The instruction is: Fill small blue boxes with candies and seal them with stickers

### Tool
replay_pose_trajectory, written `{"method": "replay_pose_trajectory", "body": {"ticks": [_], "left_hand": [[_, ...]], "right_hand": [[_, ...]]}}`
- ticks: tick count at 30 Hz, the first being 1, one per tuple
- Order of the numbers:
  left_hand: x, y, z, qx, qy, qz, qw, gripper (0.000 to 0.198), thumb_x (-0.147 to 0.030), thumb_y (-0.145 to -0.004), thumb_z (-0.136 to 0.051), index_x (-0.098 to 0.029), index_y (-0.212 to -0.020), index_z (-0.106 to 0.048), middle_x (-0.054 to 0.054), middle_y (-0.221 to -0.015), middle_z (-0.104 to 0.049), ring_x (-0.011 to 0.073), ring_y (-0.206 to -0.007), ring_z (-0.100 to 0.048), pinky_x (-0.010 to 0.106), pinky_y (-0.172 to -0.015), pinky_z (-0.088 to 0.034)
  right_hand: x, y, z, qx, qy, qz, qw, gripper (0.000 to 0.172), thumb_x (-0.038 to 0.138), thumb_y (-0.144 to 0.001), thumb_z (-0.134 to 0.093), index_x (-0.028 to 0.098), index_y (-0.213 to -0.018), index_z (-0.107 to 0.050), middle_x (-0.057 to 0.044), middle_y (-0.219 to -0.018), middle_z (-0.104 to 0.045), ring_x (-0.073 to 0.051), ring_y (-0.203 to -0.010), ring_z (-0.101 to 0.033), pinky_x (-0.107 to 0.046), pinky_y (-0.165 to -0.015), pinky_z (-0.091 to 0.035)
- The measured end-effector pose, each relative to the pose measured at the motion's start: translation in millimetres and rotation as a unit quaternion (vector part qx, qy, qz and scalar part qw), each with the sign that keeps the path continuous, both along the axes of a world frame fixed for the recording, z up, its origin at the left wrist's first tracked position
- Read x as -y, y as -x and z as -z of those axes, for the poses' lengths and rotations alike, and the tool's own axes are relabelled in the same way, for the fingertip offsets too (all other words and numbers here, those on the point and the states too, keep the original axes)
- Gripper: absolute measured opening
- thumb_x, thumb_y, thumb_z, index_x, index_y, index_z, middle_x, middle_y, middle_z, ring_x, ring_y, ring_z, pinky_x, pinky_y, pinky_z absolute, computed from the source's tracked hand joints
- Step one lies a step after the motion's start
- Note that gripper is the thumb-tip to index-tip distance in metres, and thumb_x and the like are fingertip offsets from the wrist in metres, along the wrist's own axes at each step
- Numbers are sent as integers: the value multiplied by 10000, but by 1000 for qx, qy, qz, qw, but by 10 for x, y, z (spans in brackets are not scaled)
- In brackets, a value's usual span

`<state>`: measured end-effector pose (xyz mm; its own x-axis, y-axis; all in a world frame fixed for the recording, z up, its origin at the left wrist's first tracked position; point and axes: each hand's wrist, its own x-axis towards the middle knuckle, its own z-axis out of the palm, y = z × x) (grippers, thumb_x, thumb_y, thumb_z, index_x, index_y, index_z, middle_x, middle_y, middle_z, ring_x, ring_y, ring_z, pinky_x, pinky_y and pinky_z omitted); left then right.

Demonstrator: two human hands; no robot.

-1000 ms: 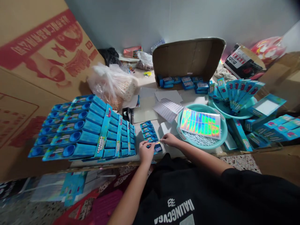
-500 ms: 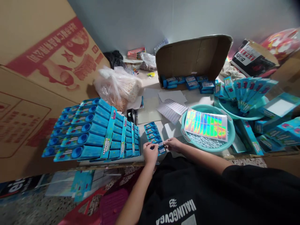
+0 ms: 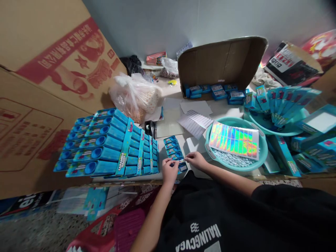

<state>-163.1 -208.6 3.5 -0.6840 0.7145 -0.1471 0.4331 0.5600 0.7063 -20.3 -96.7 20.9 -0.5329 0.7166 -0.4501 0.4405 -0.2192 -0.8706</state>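
Note:
My left hand (image 3: 169,170) and my right hand (image 3: 195,160) meet at the near edge of the table. Both pinch a small holographic sticker (image 3: 177,161) held over the nearest small blue box (image 3: 181,167). That box ends a short row of small blue boxes (image 3: 173,147). A sheet of holographic stickers (image 3: 234,139) lies across a teal basin (image 3: 258,159) holding pale blue candies, just right of my right hand. A large stack of blue display boxes (image 3: 110,148) lies to the left of my left hand.
An open cardboard box (image 3: 220,66) with small blue boxes stands at the back. A second teal basin (image 3: 273,127) holds upright blue cartons at right. A plastic bag (image 3: 135,96), white backing sheets (image 3: 195,120) and a tape dispenser (image 3: 151,128) lie mid-table. Big cardboard cartons (image 3: 39,87) rise at left.
The view has shifted slightly, so everything sits a little further right. Both hands stay together at the nearest small box, still pinching the sticker.

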Motion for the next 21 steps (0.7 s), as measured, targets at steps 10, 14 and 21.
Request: {"method": "replay_pose_trajectory", "body": {"ticks": [10, 14, 21], "left_hand": [[-11, 28, 24, 1, -6, 1, 1000, 261, -390, -892, -632, -145, -982, -638, 61, -1061, -645, 182, -964, -618, 408, -880, -527], [-28, 23, 29, -1, -7, -3, 1000, 261, -389, -892, -631, -146, -988, -637, 61, -1060, -643, 182, -960, -616, 408, -879, -525], [-8, 14, 101, 18, -37, -31, 999, 245, -343, -878, -654, -141, -1015, -630, 67, -1098, -632, 194, -996, -613, 421, -887, -532]], "right_hand": [[-2, 15, 16, 6, -13, 11, 1000, 123, 230, -777, -698, 133, -749, -767, -39, -633, -680, -173, -629, -576, -246, -596, -409], [-4, -7, 137, -13, 41, 35, 998, 143, 265, -756, -732, 131, -794, -763, -16, -591, -652, -138, -534, -534, -236, -539, -405], [78, 65, 342, -67, 165, 97, 979, 307, 320, -691, -797, 151, -899, -647, 46, -531, -574, -97, -456, -453, -210, -471, -349]]}}
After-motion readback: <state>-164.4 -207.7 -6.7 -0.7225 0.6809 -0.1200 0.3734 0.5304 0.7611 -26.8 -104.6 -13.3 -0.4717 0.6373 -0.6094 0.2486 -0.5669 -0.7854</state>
